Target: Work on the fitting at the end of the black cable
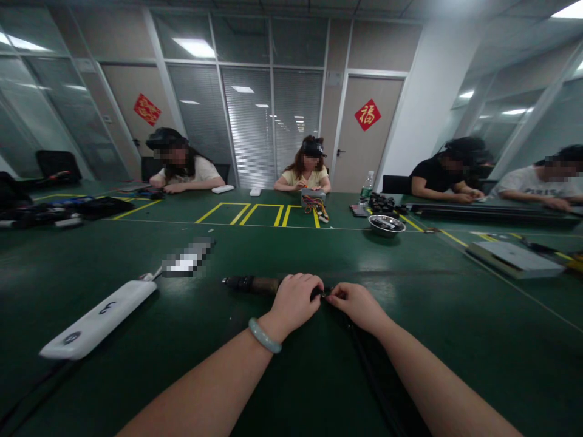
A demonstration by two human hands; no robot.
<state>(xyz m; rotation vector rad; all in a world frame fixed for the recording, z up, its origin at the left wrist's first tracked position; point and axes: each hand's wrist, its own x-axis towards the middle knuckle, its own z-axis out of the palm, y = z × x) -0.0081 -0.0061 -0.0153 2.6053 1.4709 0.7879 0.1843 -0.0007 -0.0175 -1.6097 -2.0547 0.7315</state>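
Observation:
A dark cylindrical tool lies across the green table in front of me, its narrow metal-tipped end to the left. My left hand is closed over its right part, a pale green bangle on the wrist. Beside it, my right hand pinches at the tool's right end, thumb and forefinger together. What sits between those fingertips is too small to make out. From there a black cable runs down toward me between my forearms.
A white power bank and a blurred-out device lie to the left. Farther off are a metal bowl, bundled wires, a bottle and a grey box. Several people sit working across the table.

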